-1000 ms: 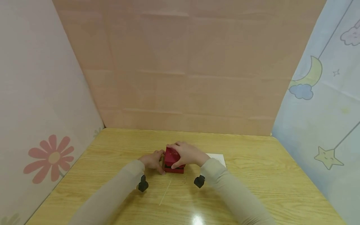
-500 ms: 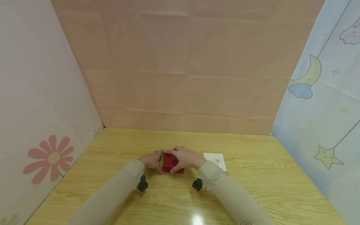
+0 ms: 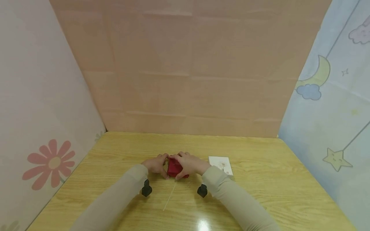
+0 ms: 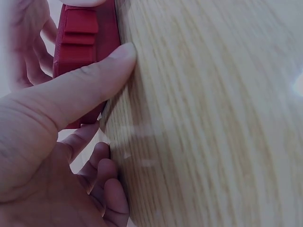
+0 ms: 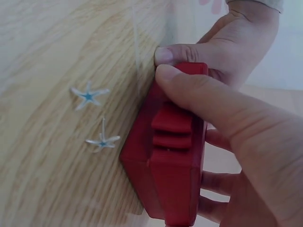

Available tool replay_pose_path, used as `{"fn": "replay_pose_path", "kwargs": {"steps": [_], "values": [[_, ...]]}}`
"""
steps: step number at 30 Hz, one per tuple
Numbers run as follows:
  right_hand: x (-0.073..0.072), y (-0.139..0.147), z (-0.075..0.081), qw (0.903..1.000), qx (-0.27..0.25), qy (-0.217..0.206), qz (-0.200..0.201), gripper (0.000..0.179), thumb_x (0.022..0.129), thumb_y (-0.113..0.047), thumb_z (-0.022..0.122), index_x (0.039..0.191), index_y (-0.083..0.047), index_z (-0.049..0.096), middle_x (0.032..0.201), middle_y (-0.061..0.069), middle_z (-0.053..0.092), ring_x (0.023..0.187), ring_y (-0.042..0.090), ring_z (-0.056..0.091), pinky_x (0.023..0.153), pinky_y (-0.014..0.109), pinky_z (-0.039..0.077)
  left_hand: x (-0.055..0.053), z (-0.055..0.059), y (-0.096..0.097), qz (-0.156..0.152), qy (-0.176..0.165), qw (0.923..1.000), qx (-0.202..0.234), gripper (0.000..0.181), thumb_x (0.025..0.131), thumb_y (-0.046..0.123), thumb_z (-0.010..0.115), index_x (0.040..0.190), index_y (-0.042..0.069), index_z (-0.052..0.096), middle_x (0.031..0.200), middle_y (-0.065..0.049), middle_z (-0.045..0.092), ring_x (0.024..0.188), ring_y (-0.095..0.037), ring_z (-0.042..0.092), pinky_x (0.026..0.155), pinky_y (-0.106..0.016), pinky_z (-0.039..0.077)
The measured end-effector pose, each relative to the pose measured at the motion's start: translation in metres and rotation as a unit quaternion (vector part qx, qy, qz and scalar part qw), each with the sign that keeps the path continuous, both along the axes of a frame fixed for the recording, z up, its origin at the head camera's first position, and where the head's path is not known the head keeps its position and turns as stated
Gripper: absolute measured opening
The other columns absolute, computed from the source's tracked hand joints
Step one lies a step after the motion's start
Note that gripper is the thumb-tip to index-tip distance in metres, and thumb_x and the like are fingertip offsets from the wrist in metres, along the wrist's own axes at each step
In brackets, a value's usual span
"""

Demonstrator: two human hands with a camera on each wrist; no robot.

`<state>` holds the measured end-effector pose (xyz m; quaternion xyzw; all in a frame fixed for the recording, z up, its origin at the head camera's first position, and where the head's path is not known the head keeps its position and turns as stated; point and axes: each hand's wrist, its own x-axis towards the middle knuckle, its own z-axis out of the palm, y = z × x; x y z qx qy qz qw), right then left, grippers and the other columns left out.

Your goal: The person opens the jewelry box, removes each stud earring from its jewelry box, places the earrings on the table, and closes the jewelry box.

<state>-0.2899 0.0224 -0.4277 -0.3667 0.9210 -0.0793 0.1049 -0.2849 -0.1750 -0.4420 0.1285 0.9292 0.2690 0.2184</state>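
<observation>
Red angular box with pleated ribbon bow (image 3: 173, 168) | on pale wood-grain table (image 3: 260, 179), between its left and right edges | right hand (image 3: 189, 164) grips its top, left hand (image 3: 156, 164) grips its left side | box between both hands, neither nearer; long axis unclear

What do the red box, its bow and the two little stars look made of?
Red box: probably cardboard with a matte paper covering, from its flat faces and crisp edges. Bow: seemingly ribbed fabric ribbon, lying in layered folds. Little stars: shiny and silvery with blue centres, perhaps metal, though clear plastic is possible.
</observation>
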Motion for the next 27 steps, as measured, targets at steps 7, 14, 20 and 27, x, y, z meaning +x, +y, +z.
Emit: {"fn": "replay_pose_path", "kwargs": {"steps": [7, 14, 20, 27], "values": [[0.0007, -0.0017, -0.0014, 0.9999, 0.013, 0.005, -0.001, 0.094, 0.074, -0.052, 0.079, 0.150, -0.025, 0.031, 0.135, 0.005, 0.046, 0.114, 0.023, 0.050, 0.085, 0.035, 0.052, 0.0012, 0.0011, 0.0007, 0.002, -0.008, 0.9997, 0.024, 0.080, 0.067, 0.020, 0.090, 0.129, 0.009, 0.041, 0.133, -0.015, 0.043, 0.125, -0.034, 0.047, 0.101, -0.051, 0.042], [0.0008, -0.0034, -0.0015, 0.9998, 0.020, 0.005, -0.006, 0.094, 0.075, -0.053, 0.078, 0.150, -0.027, 0.029, 0.135, 0.004, 0.046, 0.111, 0.021, 0.051, 0.084, 0.033, 0.052, 0.0034, 0.0072, 0.0010, 0.010, -0.018, 0.9996, 0.020, 0.083, 0.067, 0.020, 0.090, 0.132, 0.007, 0.039, 0.136, -0.016, 0.042, 0.127, -0.034, 0.046, 0.103, -0.050, 0.040], [0.0024, -0.0040, -0.0019, 0.9996, 0.024, 0.015, -0.008, 0.095, 0.074, -0.053, 0.079, 0.150, -0.026, 0.029, 0.134, 0.004, 0.046, 0.113, 0.021, 0.051, 0.087, 0.034, 0.051, 0.0019, 0.0043, 0.0007, 0.008, -0.011, 0.9999, 0.009, 0.085, 0.067, 0.022, 0.090, 0.133, 0.007, 0.039, 0.134, -0.016, 0.043, 0.125, -0.033, 0.047, 0.102, -0.050, 0.041], [0.0051, -0.0032, -0.0012, 0.9995, 0.020, 0.022, -0.008, 0.095, 0.073, -0.054, 0.079, 0.150, -0.026, 0.030, 0.134, 0.004, 0.046, 0.111, 0.021, 0.051, 0.087, 0.034, 0.051, 0.0006, 0.0034, 0.0010, 0.004, -0.008, 1.0000, 0.004, 0.083, 0.067, 0.023, 0.090, 0.132, 0.008, 0.040, 0.135, -0.015, 0.043, 0.124, -0.032, 0.047, 0.100, -0.050, 0.042]]}}
